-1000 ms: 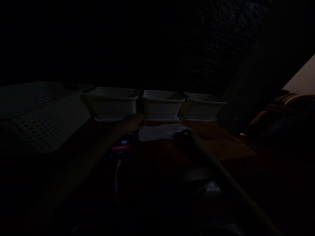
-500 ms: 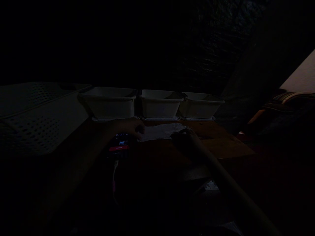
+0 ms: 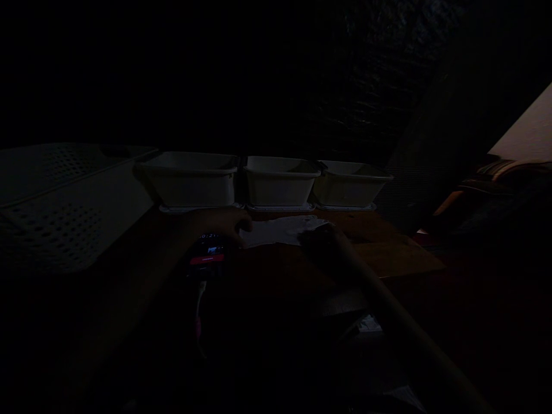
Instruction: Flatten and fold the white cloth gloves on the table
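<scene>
The scene is very dark. My left hand [image 3: 224, 223] reaches across a wooden table [image 3: 388, 253], its fingers curled at the left edge of a pale, flat sheet of cloth or paper [image 3: 280, 230]. A phone with a lit screen [image 3: 209, 253] lies just under that hand, and a cable [image 3: 199, 305] runs from it toward me. My right hand [image 3: 319, 240] rests at the sheet's right edge, with the pale sleeve stretching back to the lower right. Whether either hand grips the sheet is too dark to see.
Three white rectangular tubs [image 3: 192, 179] [image 3: 279, 181] [image 3: 350, 184] stand in a row along the table's far edge. A large perforated white basket [image 3: 56, 213] sits at the left. A lit pale surface [image 3: 528, 135] shows at the far right.
My left hand has drawn back slightly toward me, from the tubs' base to just above the phone. The right hand and the sheet have barely moved.
</scene>
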Action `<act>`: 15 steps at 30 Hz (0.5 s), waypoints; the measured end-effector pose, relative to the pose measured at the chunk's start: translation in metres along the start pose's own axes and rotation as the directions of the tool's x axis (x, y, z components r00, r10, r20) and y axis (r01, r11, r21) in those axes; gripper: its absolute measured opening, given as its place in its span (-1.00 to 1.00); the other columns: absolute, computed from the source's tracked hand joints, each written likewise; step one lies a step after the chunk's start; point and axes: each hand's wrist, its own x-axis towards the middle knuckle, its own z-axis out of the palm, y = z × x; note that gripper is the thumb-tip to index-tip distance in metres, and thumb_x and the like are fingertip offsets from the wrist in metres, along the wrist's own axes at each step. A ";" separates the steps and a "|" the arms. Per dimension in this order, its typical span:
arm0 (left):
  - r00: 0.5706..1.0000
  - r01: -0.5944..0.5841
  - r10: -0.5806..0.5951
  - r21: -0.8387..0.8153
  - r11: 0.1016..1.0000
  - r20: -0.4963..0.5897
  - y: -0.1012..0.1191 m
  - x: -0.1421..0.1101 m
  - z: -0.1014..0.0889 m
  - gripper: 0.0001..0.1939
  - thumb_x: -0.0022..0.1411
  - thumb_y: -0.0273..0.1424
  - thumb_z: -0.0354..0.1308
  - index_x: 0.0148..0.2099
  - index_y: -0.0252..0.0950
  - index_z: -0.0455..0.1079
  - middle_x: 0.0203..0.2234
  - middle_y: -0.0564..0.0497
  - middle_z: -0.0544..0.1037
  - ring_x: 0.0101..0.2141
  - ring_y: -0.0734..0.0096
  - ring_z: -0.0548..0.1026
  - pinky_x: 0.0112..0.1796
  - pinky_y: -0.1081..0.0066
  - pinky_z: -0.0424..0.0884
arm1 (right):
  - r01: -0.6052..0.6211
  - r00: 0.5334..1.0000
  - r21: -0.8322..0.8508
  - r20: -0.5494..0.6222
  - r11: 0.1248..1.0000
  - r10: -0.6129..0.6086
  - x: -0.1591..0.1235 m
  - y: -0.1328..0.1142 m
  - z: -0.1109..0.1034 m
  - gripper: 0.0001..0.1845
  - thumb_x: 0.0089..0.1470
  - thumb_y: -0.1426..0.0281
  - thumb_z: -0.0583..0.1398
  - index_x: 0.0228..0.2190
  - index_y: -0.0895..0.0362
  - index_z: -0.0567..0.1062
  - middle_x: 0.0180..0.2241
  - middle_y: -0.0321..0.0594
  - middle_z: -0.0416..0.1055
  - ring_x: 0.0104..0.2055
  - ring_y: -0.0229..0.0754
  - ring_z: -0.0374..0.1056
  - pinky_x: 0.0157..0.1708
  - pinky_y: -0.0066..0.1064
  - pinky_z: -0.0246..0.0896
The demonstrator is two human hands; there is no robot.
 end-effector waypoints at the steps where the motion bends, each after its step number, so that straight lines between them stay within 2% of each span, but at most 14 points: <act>1: 1.000 0.006 -0.006 0.005 1.000 0.001 0.002 -0.001 0.000 -0.43 -0.03 -0.23 0.38 0.04 -0.30 0.42 -0.02 -0.10 0.55 -0.14 0.29 0.52 -0.24 0.48 0.36 | -0.015 1.000 0.021 -0.004 1.000 0.015 0.000 -0.002 -0.002 -0.66 0.22 0.39 0.10 -0.04 0.11 0.58 0.04 -0.01 0.41 0.03 -0.06 0.34 0.05 -0.32 0.26; 9: 1.000 0.007 -0.006 0.055 0.998 -0.015 0.005 -0.001 0.001 -0.42 -0.01 -0.25 0.39 0.07 -0.30 0.41 0.02 -0.10 0.51 -0.07 0.27 0.50 -0.16 0.47 0.37 | -0.151 0.988 0.119 -0.005 0.981 0.153 -0.002 -0.013 -0.012 -0.73 0.20 0.32 0.11 -0.18 0.17 0.54 -0.13 0.07 0.50 -0.12 -0.02 0.40 -0.09 -0.28 0.30; 15: 1.000 0.022 -0.022 0.048 0.999 0.006 0.010 -0.005 -0.001 -0.41 0.00 -0.25 0.37 0.09 -0.29 0.40 0.04 -0.10 0.50 -0.05 0.26 0.49 -0.14 0.47 0.37 | -0.198 0.980 0.152 0.011 0.968 0.199 -0.005 -0.022 -0.019 -0.74 0.22 0.28 0.13 -0.20 0.16 0.53 -0.15 0.04 0.52 -0.18 -0.07 0.42 -0.16 -0.34 0.29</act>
